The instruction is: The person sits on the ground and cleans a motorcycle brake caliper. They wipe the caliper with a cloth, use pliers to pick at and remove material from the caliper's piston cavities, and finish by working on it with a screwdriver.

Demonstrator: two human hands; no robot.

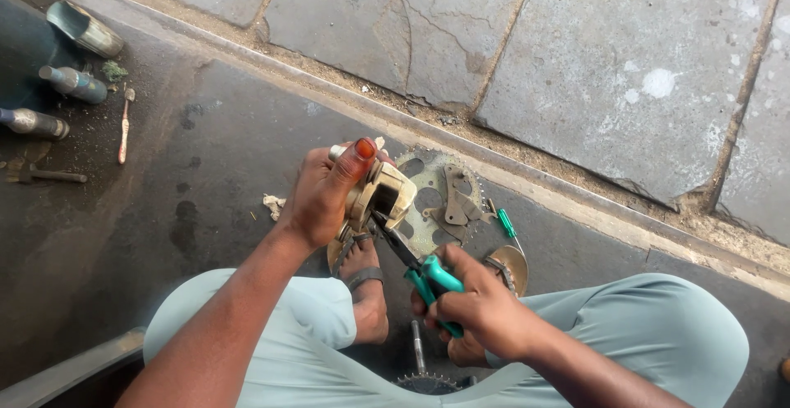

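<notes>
Tan metal caliper-like part (380, 196) held up mid-frame, above the dark floor (164, 210). Left hand (325, 194) wrapped around it from 9 o'clock, thumb up, gripping tight. Right hand (481, 309) closed on green-handled pliers (415, 264), nose pushed into the part's slot from 5 o'clock. Step in hand looks like pulling or working loose a small pin or clip inside the slot; can't see what the tips hold. Next move likely needs a steady left grip and a straight pull or twist along the plier axis, not sideways, or the tips slip.

Around: toothed sprocket plate (436, 202) flat on the floor just behind the part at 2 o'clock, with a small bracket lying on it. Green screwdriver (504, 223) at 3 o'clock beside the sprocket. Sandalled foot (366, 280) directly under the part. Another toothed gear (428, 383) at 6 o'clock between the knees. Cans and bottles (74, 62) well apart at 10 o'clock, toothbrush (124, 128) near them. Stone slabs (576, 46) across the top. Nothing blocks the pliers; the knees crowd the elbows.
</notes>
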